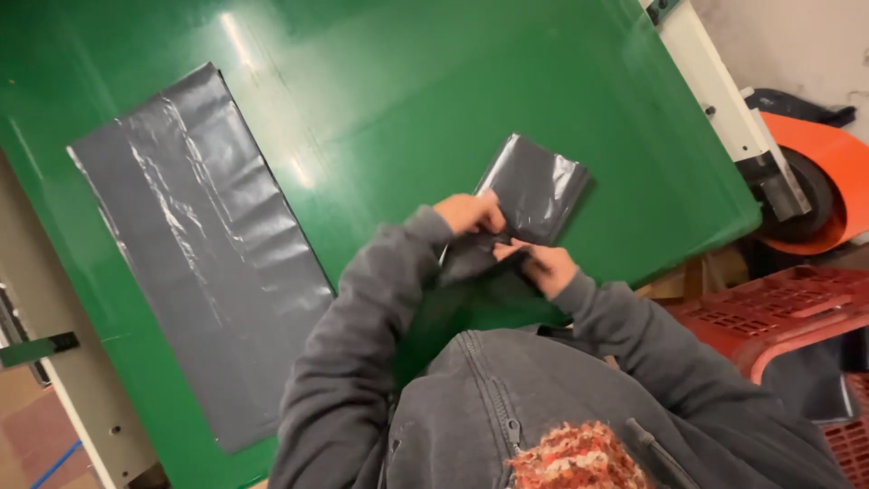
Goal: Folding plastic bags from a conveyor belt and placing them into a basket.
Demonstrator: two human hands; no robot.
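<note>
A small folded dark grey plastic bag point(536, 186) lies on the green table point(407, 81), close to my chest. My left hand point(469, 213) pinches the bag's near left edge. My right hand point(546, 267) grips the bag's near end, where the plastic is bunched between both hands. Both arms are in grey hoodie sleeves. A large flat sheet of the same dark grey plastic bag material point(199, 244) lies spread on the table to the left, apart from my hands.
The table's right edge runs along a white machine frame point(724, 100). Beyond it sits an orange roll point(833, 181). A red plastic crate point(778, 312) stands at the right by my elbow. A white frame point(81, 398) borders the table's left side.
</note>
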